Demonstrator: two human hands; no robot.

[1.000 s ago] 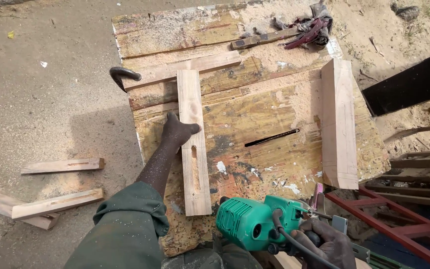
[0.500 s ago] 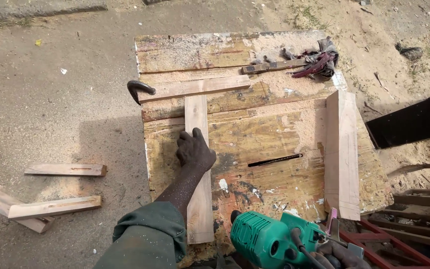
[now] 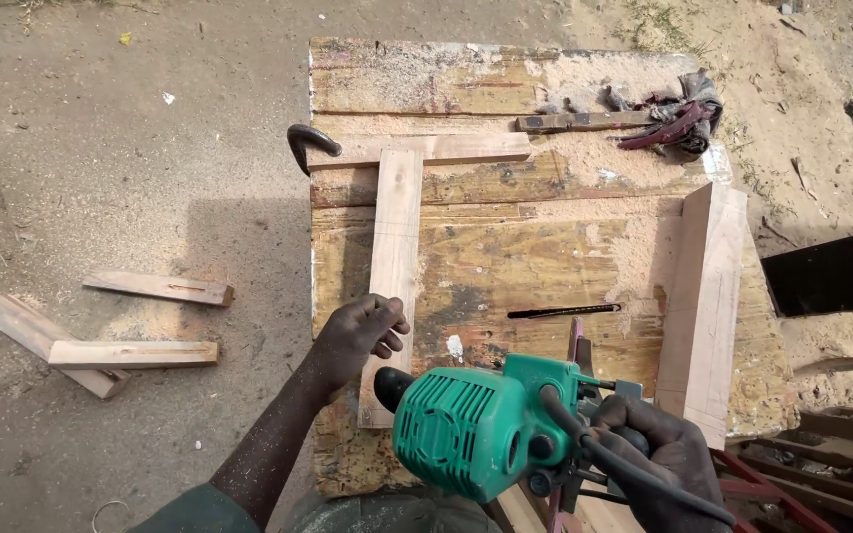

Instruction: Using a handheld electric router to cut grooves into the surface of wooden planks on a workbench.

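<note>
While the left hand rests on the near part of a long pale wooden strip, fingers loosely curled over its edge rather than clamped, the right hand is closed around the handle and cord of a green power router, held low at the near edge of the bench. The strip lies lengthwise on the bench, its far end butted against a shorter crosspiece to form a T. No slot shows in its visible face, so the cutting appears not yet begun. On the ground to the left lie three other strips, at least two already slotted. A wider plank lies along the bench's right side, and sawdust covers the top.
</note>
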